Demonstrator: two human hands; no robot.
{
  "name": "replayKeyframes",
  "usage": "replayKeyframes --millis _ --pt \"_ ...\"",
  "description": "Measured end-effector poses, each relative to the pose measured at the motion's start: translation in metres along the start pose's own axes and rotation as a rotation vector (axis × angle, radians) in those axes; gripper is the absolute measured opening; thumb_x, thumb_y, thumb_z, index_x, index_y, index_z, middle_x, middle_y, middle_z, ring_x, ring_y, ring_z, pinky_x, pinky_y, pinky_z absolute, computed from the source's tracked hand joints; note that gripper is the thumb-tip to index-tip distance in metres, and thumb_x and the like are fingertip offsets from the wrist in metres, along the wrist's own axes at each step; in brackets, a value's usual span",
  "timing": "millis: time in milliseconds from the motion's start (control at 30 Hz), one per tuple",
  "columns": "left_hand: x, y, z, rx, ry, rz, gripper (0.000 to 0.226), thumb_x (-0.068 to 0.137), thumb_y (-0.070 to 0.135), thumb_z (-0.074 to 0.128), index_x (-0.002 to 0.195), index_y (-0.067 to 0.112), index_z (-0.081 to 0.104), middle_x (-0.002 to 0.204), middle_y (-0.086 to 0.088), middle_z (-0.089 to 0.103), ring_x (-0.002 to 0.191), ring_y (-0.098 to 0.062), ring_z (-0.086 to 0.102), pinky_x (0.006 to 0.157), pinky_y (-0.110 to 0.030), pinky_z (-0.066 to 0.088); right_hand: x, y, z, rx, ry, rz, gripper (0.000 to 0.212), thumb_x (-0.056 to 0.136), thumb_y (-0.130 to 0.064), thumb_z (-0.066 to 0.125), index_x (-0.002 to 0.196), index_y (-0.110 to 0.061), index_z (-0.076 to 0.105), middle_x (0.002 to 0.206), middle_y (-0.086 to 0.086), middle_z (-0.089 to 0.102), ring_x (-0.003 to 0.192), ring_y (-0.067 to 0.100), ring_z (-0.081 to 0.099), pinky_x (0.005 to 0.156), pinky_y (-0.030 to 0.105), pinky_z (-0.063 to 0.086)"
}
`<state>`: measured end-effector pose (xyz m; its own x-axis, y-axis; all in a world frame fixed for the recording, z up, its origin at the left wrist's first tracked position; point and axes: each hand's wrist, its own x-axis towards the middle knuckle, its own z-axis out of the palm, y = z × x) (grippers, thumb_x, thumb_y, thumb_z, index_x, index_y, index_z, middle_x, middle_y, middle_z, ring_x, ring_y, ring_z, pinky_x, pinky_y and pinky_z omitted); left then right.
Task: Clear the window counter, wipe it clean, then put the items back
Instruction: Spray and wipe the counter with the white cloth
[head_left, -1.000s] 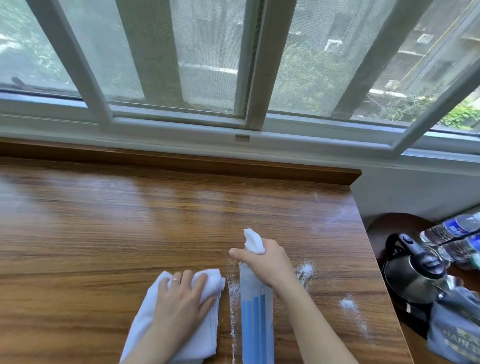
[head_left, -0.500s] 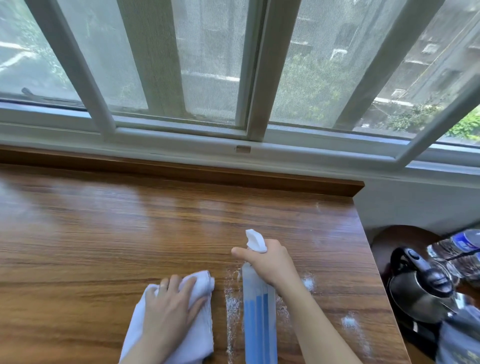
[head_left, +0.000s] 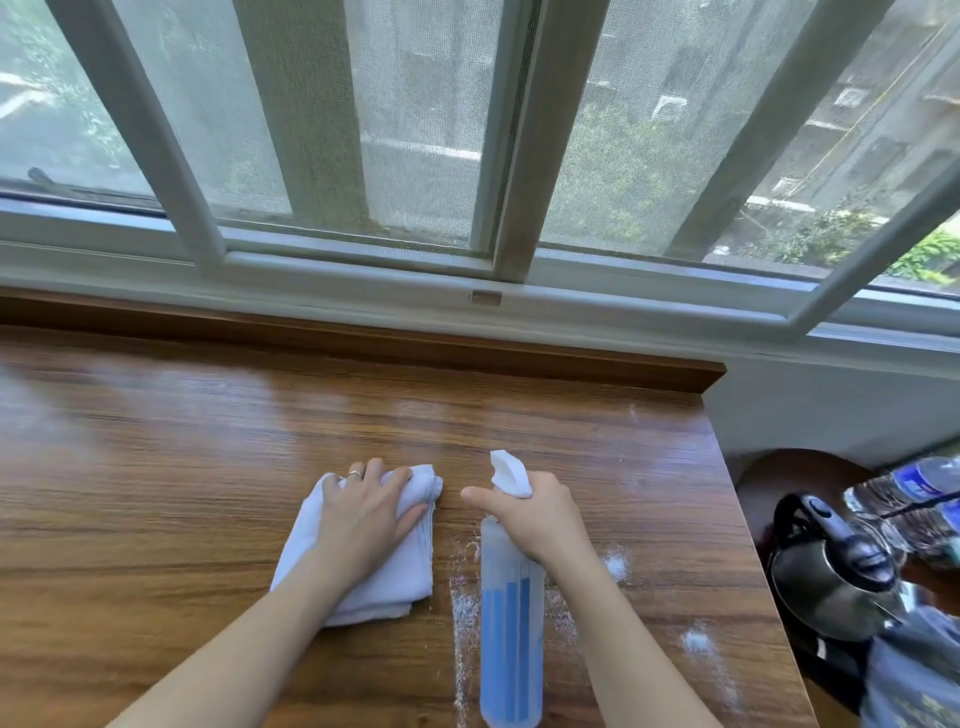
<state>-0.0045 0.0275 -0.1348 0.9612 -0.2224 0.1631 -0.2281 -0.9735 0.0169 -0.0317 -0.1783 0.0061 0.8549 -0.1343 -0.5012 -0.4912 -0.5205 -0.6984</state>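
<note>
Window counter (head_left: 156, 519) is wood-grain and sits right under the window frame (head_left: 363, 265). On it: one folded white cloth (head_left: 384, 587), one blue spray bottle (head_left: 511, 639), a few white foamy splotches (head_left: 615, 564). Left hand (head_left: 366, 514) lies flat on the cloth, fingers spread. Just right of the cloth, right hand (head_left: 535, 514) grips the bottle's neck, index finger sticking out. One kettle (head_left: 831, 577) sits off the counter's right end.

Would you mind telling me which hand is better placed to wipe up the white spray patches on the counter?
Probably the left hand: it lies flat on the white cloth beside the spray patches, while the right hand grips the spray bottle.
</note>
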Motion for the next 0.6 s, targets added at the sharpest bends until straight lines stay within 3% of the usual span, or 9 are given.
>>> replayKeyframes --millis 200,433,600 --pt "0.026 0.002 0.0 0.041 -0.053 -0.01 0.055 0.078 0.067 0.037 0.094 0.023 0.067 0.084 -0.005 0.058 0.079 -0.031 0.059 0.065 -0.043 0.039 -0.003 0.003 0.004 -0.061 0.021 -0.027 0.048 0.074 -0.055 0.076 0.063 -0.022 0.044 0.061 -0.007 0.049 0.058 0.013 0.045 0.06 0.031 0.035" --pt "0.016 0.006 0.007 0.031 0.014 -0.009 0.054 0.079 0.065 0.042 0.1 0.02 0.065 0.088 -0.008 0.059 0.079 -0.032 0.057 0.079 -0.052 0.039 -0.006 0.004 0.003 -0.023 0.03 -0.037 0.046 0.072 -0.055 0.078 0.064 -0.023 0.046 0.063 -0.008 0.051 0.059 0.011 0.046 0.06 0.03 0.036" --pt "0.021 0.003 0.014 0.013 0.065 0.019 0.051 0.08 0.061 0.04 0.096 0.021 0.067 0.085 -0.006 0.057 0.076 -0.031 0.057 0.071 -0.046 0.04 -0.003 0.007 0.003 -0.056 0.021 -0.032 0.047 0.075 -0.055 0.076 0.064 -0.023 0.044 0.063 -0.006 0.05 0.058 0.013 0.045 0.06 0.03 0.035"
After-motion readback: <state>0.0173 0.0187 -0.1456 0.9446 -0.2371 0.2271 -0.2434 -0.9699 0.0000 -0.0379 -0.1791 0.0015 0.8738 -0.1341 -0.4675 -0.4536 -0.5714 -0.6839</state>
